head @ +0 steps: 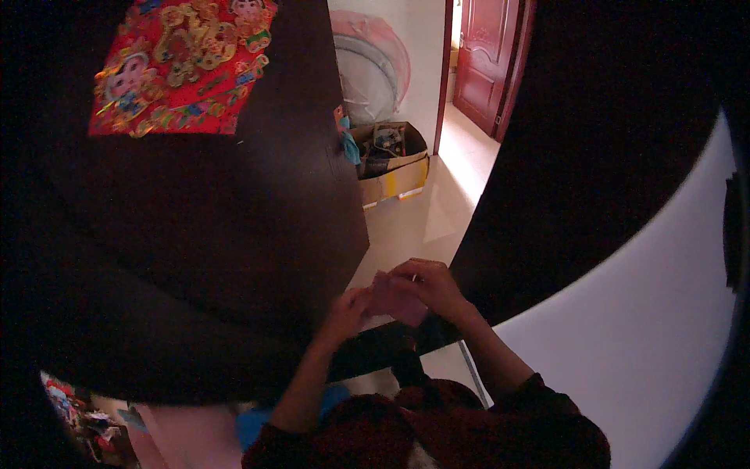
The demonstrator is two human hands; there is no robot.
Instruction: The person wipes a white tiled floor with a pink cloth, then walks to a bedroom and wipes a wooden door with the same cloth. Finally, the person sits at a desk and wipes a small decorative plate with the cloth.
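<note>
A small pinkish-purple cloth (398, 300) is held in front of my body between both hands. My left hand (350, 312) grips its left side, with the fingers in shadow. On the upper right part, my right hand (430, 284) pinches the cloth with bent fingers. The lower right corner of the cloth hangs free below my right hand. A dark door (234, 234) stands just left of my left hand, and a dark frame or door edge (492, 258) lies to the right. Below the cloth, a dark strip (375, 352) crosses the pale floor.
A red festive poster with gold figures (187, 64) is fixed to the dark door. Beyond it, an open cardboard box (398, 167) with mixed items stands on the tiled floor (404, 234). Behind are a round netted object (372, 70) and a red-brown door (483, 58).
</note>
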